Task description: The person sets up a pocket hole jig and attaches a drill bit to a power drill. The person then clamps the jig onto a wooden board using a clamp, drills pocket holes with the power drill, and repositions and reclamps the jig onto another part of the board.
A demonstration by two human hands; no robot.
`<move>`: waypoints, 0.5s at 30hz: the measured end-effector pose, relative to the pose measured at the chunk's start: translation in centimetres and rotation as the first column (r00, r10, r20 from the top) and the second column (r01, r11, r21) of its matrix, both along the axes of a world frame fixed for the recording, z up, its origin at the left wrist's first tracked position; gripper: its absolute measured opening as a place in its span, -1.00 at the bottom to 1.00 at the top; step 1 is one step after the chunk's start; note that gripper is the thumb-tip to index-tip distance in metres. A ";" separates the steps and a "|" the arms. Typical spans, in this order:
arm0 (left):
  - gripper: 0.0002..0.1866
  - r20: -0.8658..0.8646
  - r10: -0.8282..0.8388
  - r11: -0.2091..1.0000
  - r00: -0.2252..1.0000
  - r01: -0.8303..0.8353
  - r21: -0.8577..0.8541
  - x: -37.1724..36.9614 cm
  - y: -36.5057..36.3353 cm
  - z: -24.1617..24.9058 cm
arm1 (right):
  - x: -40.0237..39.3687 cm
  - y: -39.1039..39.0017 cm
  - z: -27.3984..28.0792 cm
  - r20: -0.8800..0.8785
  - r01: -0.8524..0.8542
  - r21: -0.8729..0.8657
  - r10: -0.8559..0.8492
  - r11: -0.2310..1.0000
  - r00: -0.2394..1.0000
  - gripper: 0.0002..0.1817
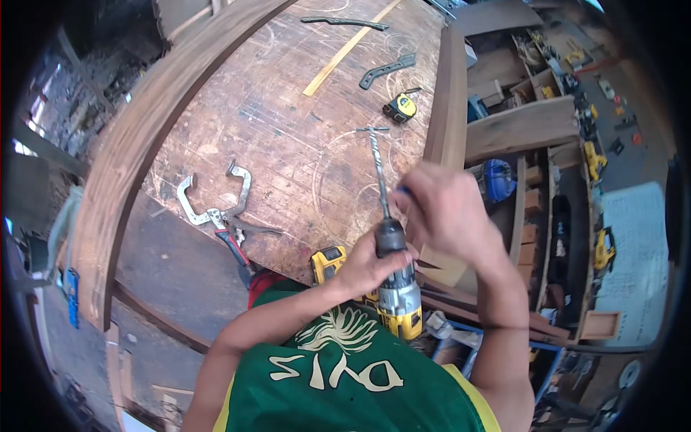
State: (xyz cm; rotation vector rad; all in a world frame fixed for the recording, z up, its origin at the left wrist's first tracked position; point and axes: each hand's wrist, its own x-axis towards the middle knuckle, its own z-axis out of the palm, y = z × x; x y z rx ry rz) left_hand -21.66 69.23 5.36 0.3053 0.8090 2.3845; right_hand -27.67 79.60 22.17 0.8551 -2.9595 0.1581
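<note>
Presently in hand: power drill, one, long bit fitted

Item: power drill [404,309], yellow, black and grey, with one spiral drill bit [378,162] running into its black chuck [389,234].

Location: in front of the wearer's shirt at the near edge of the table [288,144], bit pointing forward over it.

Left hand [366,270]: closed round the drill just behind the chuck.

Right hand [446,212]: fingers curled in beside the bit's lower part; blurred, so whether it grips the bit or something else cannot be told.

Handling (judged): probably heavy toward the motor end, hard-cased, unlikely to slip. The bit should be stiff and slim, its flutes perhaps sharp. Best held by the body or handle, with the chuck for turning; the smooth shank suits fingertips better than the spiral.

Count, on the table: clamp [214,214], one, jaws spread; tape measure [401,108], one; dark curved pieces [389,70], two; pale wooden strip [353,49], one; thin dark bar [381,129], one, crosswise at the bit's tip, contact unclear.

Count, flanking: brown timbers [137,165], two, one each side.

Beside the left wrist: yellow-and-black battery pack [327,261], one; its join to the drill is hidden.
</note>
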 end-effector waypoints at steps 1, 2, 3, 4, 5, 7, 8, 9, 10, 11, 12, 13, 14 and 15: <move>-0.68 0.072 -0.069 0.998 0.995 0.068 0.011 -0.4 -0.3 0.4 | -0.8 1.1 0.3 0.076 0.038 -0.169 -0.025 0.985 0.997 -0.78; -0.54 0.123 -0.025 0.999 0.992 0.029 -0.028 -0.3 -0.4 1.0 | -1.7 2.6 0.3 0.058 0.046 -0.322 -0.028 0.946 0.998 -0.79; -0.53 0.141 0.009 0.999 0.990 -0.003 -0.041 -0.3 -0.5 1.1 | -2.0 4.5 -0.3 0.119 0.173 -0.432 -0.134 0.885 0.984 -0.79; -0.53 0.156 0.049 0.998 0.986 -0.041 -0.054 -0.5 -0.8 1.2 | -2.1 6.5 -1.6 0.190 0.287 -0.528 -0.219 0.799 0.957 -0.80; -0.53 0.182 0.124 0.988 0.975 -0.106 -0.109 -0.6 -1.0 1.1 | -2.0 8.5 -4.1 0.191 0.303 -0.602 -0.235 0.739 0.953 -0.80; -0.53 0.260 0.237 0.965 0.936 -0.195 -0.178 -0.6 -1.6 -0.3 | -1.3 13.0 -10.7 0.289 0.407 -0.699 -0.289 0.588 0.913 -0.83; -0.53 0.317 0.251 0.962 0.915 -0.198 -0.190 -0.7 -2.0 -1.6 | 0.2 13.7 -11.6 0.373 0.500 -0.669 -0.334 0.550 0.866 -0.84; -0.54 0.289 0.257 0.952 0.922 -0.191 -0.237 -0.8 -2.7 -2.7 | 1.9 14.1 -12.7 0.455 0.599 -0.632 -0.389 0.492 0.801 -0.84; -0.53 0.306 0.294 0.946 0.906 -0.229 -0.230 -0.2 -2.4 -0.6 | 3.3 15.5 -15.9 0.364 0.519 -0.736 -0.392 0.435 0.845 -0.83; -0.53 0.278 0.349 0.924 0.895 -0.278 -0.263 0.3 -2.3 -0.8 | 5.2 15.5 -16.5 0.357 0.522 -0.773 -0.432 0.361 0.828 -0.83; -0.53 0.214 0.368 0.920 0.905 -0.320 -0.226 0.8 -2.3 -1.2 | 7.1 16.3 -16.9 0.351 0.513 -0.806 -0.460 0.294 0.815 -0.82; -0.53 0.141 0.328 0.943 0.934 -0.315 -0.103 0.7 -2.3 -1.9 | 9.9 17.4 -16.4 0.345 0.531 -0.808 -0.525 0.256 0.778 -0.82; -0.51 0.090 0.288 0.956 0.953 -0.281 -0.079 1.3 -2.2 -0.8 | 12.2 17.8 -15.3 0.301 0.522 -0.824 -0.610 0.221 0.733 -0.81; -0.48 0.057 0.268 0.963 0.962 -0.269 0.005 1.3 -2.3 -1.1 | 13.5 18.2 -14.9 0.253 0.505 -0.840 -0.678 0.199 0.690 -0.79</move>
